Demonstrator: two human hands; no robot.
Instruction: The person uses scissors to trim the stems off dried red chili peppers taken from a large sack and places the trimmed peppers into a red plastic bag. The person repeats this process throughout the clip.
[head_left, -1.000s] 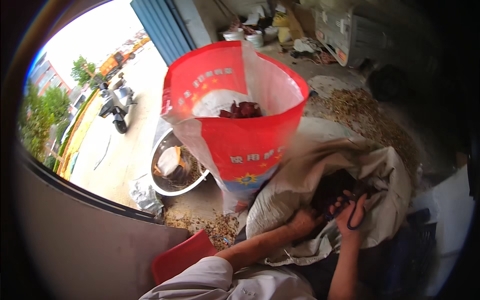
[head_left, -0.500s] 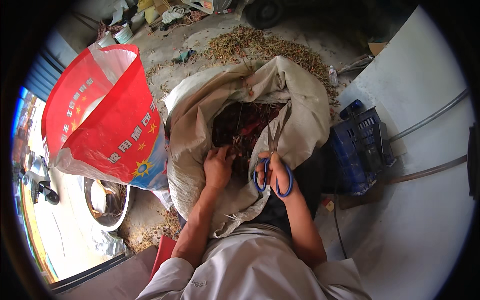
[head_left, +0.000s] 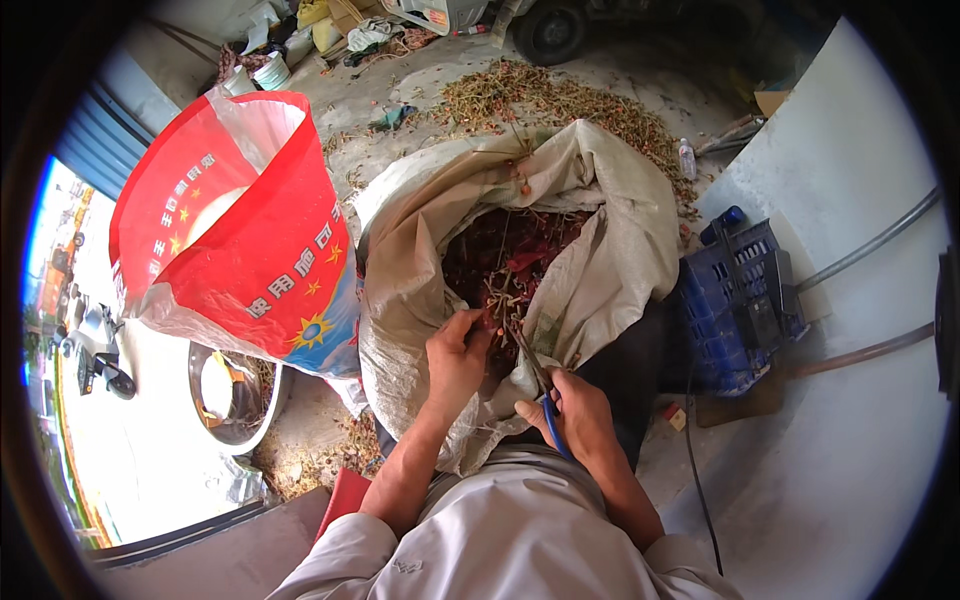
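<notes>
A large whitish woven sack (head_left: 635, 225) stands open in front of me, its rim rolled outward. Inside lie dark red pieces (head_left: 472, 255) that look like dried chillies. At the sack's near side my left hand (head_left: 458, 362) pinches a bunch of chillies (head_left: 508, 300) with pale stems standing up from it. My right hand (head_left: 585, 412) grips a pair of scissors (head_left: 532, 360) with blue handles. Their blades point up and left, with the tips by the stems just right of my left fingers. Exactly what lies between the blades is too small to tell.
A red and blue printed bag (head_left: 250, 250) stands open close on the left, a round white tub (head_left: 275, 405) below it. To the right is a blue plastic crate (head_left: 725, 310). Trimmed stems (head_left: 560, 95) litter the floor beyond the sack, near a clear bottle (head_left: 687, 158).
The scissors have swung down and left, and their tips now reach the stems by my left hand. My left hand has lifted a bunch into clearer view. The whole view has shifted slightly.
</notes>
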